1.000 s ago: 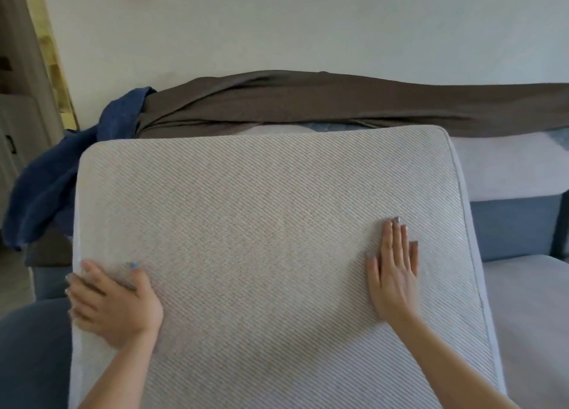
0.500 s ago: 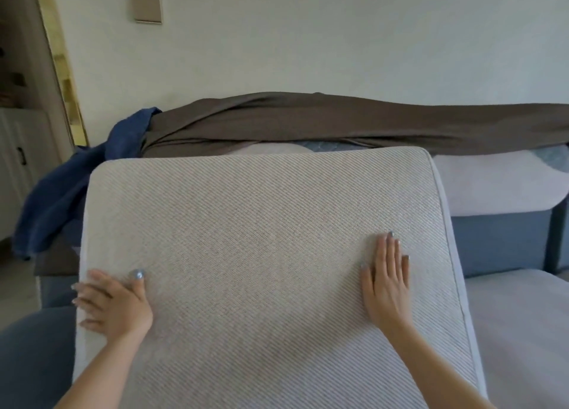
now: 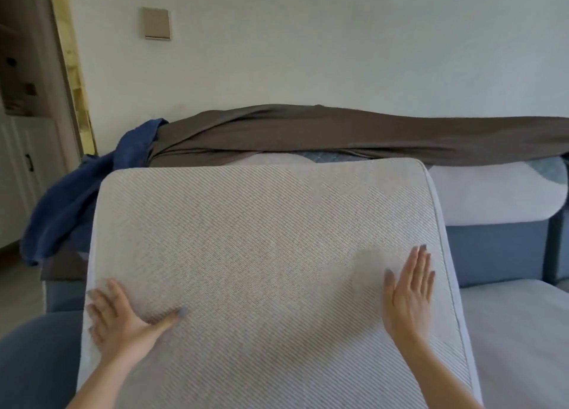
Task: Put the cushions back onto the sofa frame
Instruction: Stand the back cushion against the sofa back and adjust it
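Head view: pressing the left hand [image 3: 123, 322] flat on the cushion [image 3: 261, 239] near its left edge, fingers straight and splayed, thumb pointing inward. Laying the right hand [image 3: 408, 294] flat near the right edge, fingers straight and close together, gripping nothing, contact blurring. Showing the cushion lying between the rounded blue arm [image 3: 34, 362] and the grey seat [image 3: 517, 331], far edge close to the sofa frame [image 3: 495, 251] at the back. Probably risking a skewed fit by pushing harder on one side, or trapping the brown cloth [image 3: 338, 131] and blue cloth [image 3: 77, 199] draping over the back. Suggesting coarse, diagonally ribbed weave over firm padding, with piped seams and rounded corners. Beyond, showing limp, smooth, creasing fabric.
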`<state>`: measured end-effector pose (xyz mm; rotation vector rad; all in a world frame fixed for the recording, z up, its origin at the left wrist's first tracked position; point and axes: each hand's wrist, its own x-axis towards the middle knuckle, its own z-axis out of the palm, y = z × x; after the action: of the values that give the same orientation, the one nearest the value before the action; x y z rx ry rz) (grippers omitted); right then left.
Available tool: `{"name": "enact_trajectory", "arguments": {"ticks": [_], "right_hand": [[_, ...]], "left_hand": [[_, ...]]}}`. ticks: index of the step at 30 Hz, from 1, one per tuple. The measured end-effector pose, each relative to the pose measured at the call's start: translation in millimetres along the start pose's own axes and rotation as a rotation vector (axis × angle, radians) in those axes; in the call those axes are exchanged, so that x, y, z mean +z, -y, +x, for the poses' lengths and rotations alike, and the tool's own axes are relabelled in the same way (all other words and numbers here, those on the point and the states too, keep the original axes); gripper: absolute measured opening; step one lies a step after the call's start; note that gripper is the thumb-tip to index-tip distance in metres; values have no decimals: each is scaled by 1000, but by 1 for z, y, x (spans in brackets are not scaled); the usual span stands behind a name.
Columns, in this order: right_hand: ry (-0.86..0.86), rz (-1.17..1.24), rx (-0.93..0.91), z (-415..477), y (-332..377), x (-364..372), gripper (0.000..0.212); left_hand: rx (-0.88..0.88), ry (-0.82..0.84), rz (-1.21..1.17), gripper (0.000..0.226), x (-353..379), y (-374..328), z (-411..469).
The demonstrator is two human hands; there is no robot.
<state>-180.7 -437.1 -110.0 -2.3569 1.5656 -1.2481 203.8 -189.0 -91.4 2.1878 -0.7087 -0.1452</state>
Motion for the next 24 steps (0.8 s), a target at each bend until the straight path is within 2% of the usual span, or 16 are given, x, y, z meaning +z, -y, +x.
{"name": "enact_trajectory", "arguments": {"ticks": [3,7,10,13,16,19,22,24], "right_hand": [[55,-71,-124,-2,-13,-1,66],[-5,-4,-31,5,-17,-10,73],[84,-57,-113,12,-24,-10,81],[45,-27,-59,20,-23,-13,75],[93,-35,-73,21,-18,-12,80],[22,52,58,23,-21,-8,79],[46,80,115,28,-20,-12,75],[4,94,159,31,-21,-15,72]], "left_hand": [[15,-65,-47,170,4,7,-4],[-1,-127,-68,165,11,11,1],[-14,-125,-73,165,13,9,2],[-4,-126,-77,166,12,10,1],[-5,-125,-85,164,11,8,-2],[-2,-105,-73,163,11,8,-1],[-1,-85,-74,163,7,8,-2],[12,-74,-71,163,5,5,-1]]}}
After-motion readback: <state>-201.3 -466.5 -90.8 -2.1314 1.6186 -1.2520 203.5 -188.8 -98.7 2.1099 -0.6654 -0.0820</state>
